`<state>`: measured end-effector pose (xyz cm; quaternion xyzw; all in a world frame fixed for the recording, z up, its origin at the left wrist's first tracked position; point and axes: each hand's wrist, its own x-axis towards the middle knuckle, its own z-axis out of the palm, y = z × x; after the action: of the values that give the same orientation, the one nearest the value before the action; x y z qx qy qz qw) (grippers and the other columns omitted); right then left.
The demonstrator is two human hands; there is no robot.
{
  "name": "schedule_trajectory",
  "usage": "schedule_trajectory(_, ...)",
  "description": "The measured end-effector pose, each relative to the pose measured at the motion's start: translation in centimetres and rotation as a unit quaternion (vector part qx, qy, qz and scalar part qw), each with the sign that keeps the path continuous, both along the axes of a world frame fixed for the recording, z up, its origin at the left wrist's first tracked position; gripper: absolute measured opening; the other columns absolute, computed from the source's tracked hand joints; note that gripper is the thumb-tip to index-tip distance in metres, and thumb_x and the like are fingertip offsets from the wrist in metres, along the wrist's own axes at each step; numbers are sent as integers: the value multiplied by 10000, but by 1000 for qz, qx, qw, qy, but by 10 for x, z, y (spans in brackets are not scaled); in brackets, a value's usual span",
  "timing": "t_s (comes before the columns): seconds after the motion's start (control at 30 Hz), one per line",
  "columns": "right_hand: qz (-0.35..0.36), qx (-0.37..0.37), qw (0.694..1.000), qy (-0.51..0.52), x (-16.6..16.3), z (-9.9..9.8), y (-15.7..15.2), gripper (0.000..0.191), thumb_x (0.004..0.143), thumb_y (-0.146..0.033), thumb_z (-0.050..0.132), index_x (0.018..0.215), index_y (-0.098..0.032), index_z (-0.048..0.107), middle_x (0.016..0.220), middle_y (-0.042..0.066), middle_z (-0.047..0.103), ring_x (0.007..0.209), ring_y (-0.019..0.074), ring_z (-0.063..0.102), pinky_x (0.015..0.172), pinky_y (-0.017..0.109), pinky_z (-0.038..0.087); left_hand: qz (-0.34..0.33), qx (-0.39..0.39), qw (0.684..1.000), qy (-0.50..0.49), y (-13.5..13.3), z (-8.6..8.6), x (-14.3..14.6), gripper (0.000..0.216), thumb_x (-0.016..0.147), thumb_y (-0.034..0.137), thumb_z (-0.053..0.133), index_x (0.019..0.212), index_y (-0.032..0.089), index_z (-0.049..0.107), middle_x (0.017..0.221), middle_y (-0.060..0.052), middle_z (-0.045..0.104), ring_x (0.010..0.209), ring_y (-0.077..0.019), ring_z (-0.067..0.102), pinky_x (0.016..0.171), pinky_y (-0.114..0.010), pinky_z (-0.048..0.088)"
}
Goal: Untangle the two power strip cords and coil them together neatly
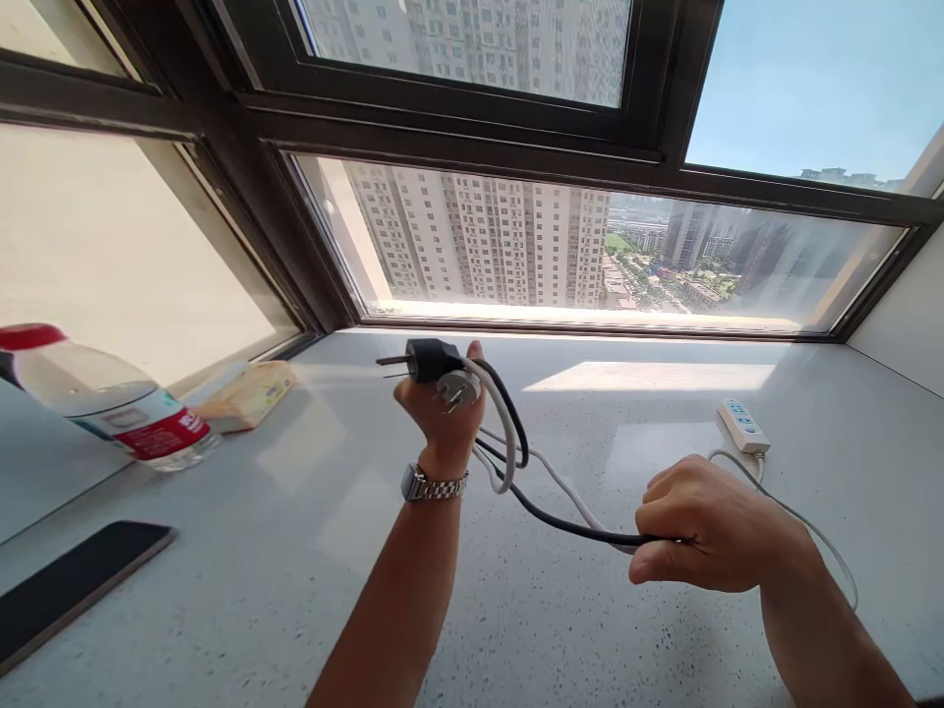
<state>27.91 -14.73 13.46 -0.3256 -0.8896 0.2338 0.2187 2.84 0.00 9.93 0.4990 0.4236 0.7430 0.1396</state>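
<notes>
My left hand [446, 418], with a metal-band watch on its wrist, is closed around two power cords near their plugs. The black plug [429, 361] points left with its prongs showing, and the white plug [458, 389] sits just below it, prongs toward me. Behind that hand the cords loop down. The black cord [560, 523] and the white cord [567, 490] run side by side to the right. There my right hand [708, 526] pinches both between thumb and fingers. Where the cords go beyond that hand is hidden.
A white power strip [743, 426] lies at the right with its grey cable [818, 539] curving behind my right hand. At left stand a water bottle [125, 408] and a tissue pack [247, 395]. A dark phone [78, 580] lies nearer me. Windows [472, 246] border the speckled white sill [560, 639].
</notes>
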Motion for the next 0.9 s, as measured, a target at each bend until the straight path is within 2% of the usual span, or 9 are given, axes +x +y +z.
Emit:
schedule_trajectory(0.07,24,-7,1000,14,6,4,0,554,922,-457,524,455,-205,368,466,-47,246,452,94,186,486,273,196,10,37,997,68,-3,-7,17,322,598,244,805,566,171,492,487,65,403,490,-87,358,539,-222,318)
schedule_trajectory(0.1,33,-12,999,26,10,5,-1,543,922,-444,522,453,-212,377,462,-44,257,453,100,205,495,276,212,-7,63,991,114,-4,-11,25,310,597,240,804,558,168,505,474,65,412,474,-84,358,528,-222,321)
schedule_trajectory(0.2,37,-35,995,86,18,8,-2,505,860,-460,605,438,-235,442,439,-35,301,446,112,256,500,287,249,-145,128,958,211,-9,-26,52,274,636,239,779,556,167,527,477,55,454,449,-74,363,485,-214,318)
schedule_trajectory(0.3,13,-30,987,159,23,8,-2,504,815,-530,641,431,-235,503,426,-26,335,426,107,274,477,285,269,-261,158,926,223,-18,-35,73,283,672,231,763,561,172,510,500,46,479,447,-69,369,456,-209,314)
schedule_trajectory(0.47,-53,54,962,263,25,4,6,530,899,-545,523,493,-204,545,439,-15,386,407,96,316,421,258,242,-305,189,905,226,-42,-28,91,277,701,187,742,627,192,474,499,72,419,408,-54,328,399,-197,256)
schedule_trajectory(0.57,-85,64,947,303,23,2,11,533,923,-510,506,499,-188,521,421,-19,408,380,81,319,388,239,243,-311,156,920,181,-56,-24,100,283,716,216,732,647,193,459,520,75,408,424,-56,336,421,-209,284)
schedule_trajectory(0.7,-127,36,944,303,14,1,16,541,932,-514,487,506,-181,482,417,-20,436,375,79,376,387,222,295,-355,45,933,44,-69,-27,113,340,663,252,781,647,195,446,525,70,416,440,-62,344,439,-221,320)
schedule_trajectory(0.8,-157,-6,948,275,4,-2,20,540,919,-556,478,528,-185,463,434,-32,425,388,74,364,390,218,278,-423,-61,902,-61,-74,-32,119,391,623,297,820,692,211,445,531,70,412,440,-67,341,420,-221,316)
schedule_trajectory(0.9,-202,-15,941,270,-4,-6,23,482,887,-565,520,594,-184,492,471,-42,434,420,75,370,415,219,294,-467,-108,872,-100,-76,-33,120,393,642,369,804,752,225,456,540,62,416,444,-85,358,406,-236,318)
